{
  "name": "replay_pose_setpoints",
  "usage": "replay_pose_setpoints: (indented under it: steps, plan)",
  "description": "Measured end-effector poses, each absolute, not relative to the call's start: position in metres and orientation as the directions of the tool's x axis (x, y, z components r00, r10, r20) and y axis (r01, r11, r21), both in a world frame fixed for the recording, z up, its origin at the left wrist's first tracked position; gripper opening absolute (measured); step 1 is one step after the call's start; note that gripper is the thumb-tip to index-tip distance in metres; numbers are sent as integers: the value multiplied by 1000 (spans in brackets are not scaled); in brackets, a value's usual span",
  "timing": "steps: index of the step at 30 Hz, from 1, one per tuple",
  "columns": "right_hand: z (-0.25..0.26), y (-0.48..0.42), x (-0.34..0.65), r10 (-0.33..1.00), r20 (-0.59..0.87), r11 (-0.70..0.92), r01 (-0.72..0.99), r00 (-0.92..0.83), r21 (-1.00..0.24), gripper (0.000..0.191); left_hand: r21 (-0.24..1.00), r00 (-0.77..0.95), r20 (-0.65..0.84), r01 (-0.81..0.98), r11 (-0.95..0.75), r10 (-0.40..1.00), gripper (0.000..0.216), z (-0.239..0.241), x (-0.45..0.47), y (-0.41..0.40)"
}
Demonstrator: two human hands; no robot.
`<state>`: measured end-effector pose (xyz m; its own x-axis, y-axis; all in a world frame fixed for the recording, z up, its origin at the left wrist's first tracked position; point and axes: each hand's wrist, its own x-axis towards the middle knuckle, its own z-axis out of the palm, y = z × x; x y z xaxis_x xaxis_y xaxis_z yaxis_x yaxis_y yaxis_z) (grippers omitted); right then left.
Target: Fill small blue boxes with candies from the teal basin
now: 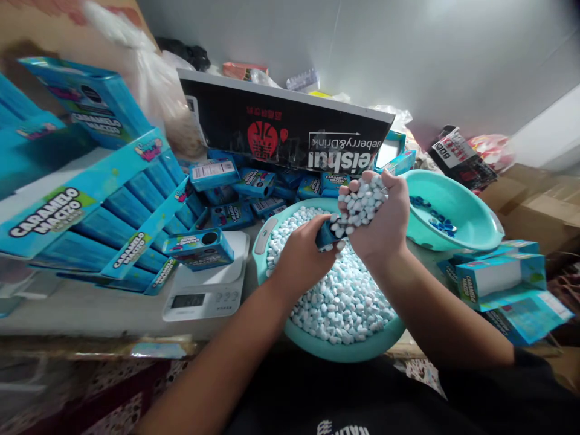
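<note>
The left hand (301,257) is closed around a small blue box (325,234) and holds it over the near teal basin (339,350), with the box's open end turned up towards the other hand. The right hand (385,226) is cupped and curled around a heap of white and pale blue candies (362,205). It is tilted just above the box, so the lowest candies sit at the box's mouth. The two hands are close together, touching or nearly so at the box.

The near basin is at the table (90,311) edge in front of the person and is filled almost to the rim with the same candies. A second teal basin (471,229) sits just right of the hands, tilted, and holds a few small dark blue pieces (441,225), possibly caps, though they are too small to tell.

Left of the near basin is a white scale (203,293) with one blue box (199,248) lying on its plate. Further left, an open display carton (90,205) marked "Caramelo Macizo" holds rows of blue boxes. Loose blue boxes (254,181) are piled behind the basin, against a black carton (285,130). More blue cartons (498,278) lie at the right.
</note>
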<state>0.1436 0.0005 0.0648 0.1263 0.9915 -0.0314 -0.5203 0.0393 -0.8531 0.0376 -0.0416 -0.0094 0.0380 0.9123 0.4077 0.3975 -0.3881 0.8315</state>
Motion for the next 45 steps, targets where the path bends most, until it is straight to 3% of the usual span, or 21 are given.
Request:
replay_pose_setpoints:
  steps: [8,20,26,32,45]
  plan:
    - [60,-3,144,982,107,164,-426,155,-890,20,848,58,406,347,-400,912,38,-10,38,-41]
    - [57,-9,138,961,195,250,-314,196,-916,22,872,70,357,332,-359,931,36,-7,36,-42]
    - [58,-10,140,970,168,220,-339,174,-915,19,863,112,342,356,-359,933,18,-5,35,-42]
    - [55,-12,141,964,233,264,-365,128,-893,19,850,88,426,303,-431,901,36,-9,35,-42]
    - [55,-14,139,970,227,245,-405,91,-881,12,853,48,428,310,-421,903,42,-12,36,-42]
